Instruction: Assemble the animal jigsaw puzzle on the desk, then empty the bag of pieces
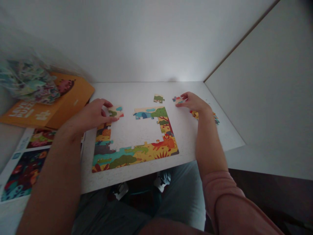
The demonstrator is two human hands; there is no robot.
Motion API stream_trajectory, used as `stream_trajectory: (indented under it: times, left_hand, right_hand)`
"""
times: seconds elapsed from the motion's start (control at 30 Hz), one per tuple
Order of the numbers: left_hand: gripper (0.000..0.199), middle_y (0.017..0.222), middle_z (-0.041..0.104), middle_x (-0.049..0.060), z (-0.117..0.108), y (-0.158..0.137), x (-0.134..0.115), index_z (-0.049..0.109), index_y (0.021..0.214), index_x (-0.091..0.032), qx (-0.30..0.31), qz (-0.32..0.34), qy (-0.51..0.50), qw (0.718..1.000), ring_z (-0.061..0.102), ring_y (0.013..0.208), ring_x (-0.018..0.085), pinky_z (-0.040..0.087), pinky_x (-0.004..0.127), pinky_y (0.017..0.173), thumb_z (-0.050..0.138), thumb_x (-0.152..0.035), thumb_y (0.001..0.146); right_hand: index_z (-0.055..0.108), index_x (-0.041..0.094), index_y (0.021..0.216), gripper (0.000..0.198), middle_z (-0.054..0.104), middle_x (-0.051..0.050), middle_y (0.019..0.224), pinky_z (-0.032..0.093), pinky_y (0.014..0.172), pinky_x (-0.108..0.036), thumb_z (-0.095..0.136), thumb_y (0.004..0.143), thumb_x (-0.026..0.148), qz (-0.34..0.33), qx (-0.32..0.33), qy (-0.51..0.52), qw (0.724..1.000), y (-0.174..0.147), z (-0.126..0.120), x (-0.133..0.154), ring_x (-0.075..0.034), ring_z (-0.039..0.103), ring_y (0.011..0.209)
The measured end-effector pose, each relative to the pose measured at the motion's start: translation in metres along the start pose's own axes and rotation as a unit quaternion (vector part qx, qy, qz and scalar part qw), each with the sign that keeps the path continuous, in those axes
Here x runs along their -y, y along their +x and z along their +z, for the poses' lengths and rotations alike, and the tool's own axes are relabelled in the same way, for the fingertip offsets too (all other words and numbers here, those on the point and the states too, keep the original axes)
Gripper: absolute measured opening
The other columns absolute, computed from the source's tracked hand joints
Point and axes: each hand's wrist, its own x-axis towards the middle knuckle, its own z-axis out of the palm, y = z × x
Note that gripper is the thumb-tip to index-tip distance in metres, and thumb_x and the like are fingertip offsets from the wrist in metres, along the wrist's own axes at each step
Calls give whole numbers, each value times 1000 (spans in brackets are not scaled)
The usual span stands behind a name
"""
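Note:
A partly joined jigsaw border [137, 155] with animals and trees lies on the white table, its middle showing bare tabletop. At its upper left corner my left hand [97, 112] grips a puzzle piece [116, 112] with green, blue and red parts between thumb and fingers. Above the border's right end, my right hand [192, 100] pinches another puzzle piece [177, 100] with red and blue on it. A single loose piece [158, 98] with a green bush lies between the hands, nearer the right one. There is a gap in the border's top edge, right of the left-hand piece.
More puzzle pieces [195, 114] lie in a pile partly behind my right forearm. On the left are an orange puzzle box [52, 112], a clear bag of pieces [30, 81] and printed picture sheets [25, 166]. White walls [146, 39] bound the table.

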Motion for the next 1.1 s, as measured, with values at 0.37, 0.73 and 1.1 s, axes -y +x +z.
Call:
stream_trajectory:
  times: [0.37,0.73,1.1]
  left_hand:
    - [74,103,77,7,-2,-7,-13,80,137,-28,-2,18,16,1000,79,93,33,56,40,76,95,-71,78]
    - [75,104,78,8,-2,-5,-3,80,142,-28,22,43,-2,999,79,95,34,60,43,84,96,-67,80]
    - [69,132,84,10,2,0,-3,83,146,-29,27,90,-11,995,80,95,27,66,41,89,98,-49,82]
  right_hand:
    - [78,36,123,63,84,0,98,67,84,-46,115,77,58,-124,31,220,967,-2,3,13,-29,78,92]
    - [85,34,117,61,81,-1,99,67,82,-42,114,85,77,-236,38,275,931,-23,40,73,-25,75,90]
    - [103,27,125,53,91,-8,100,53,71,-40,100,99,73,-257,139,210,933,-37,76,121,-23,67,81]
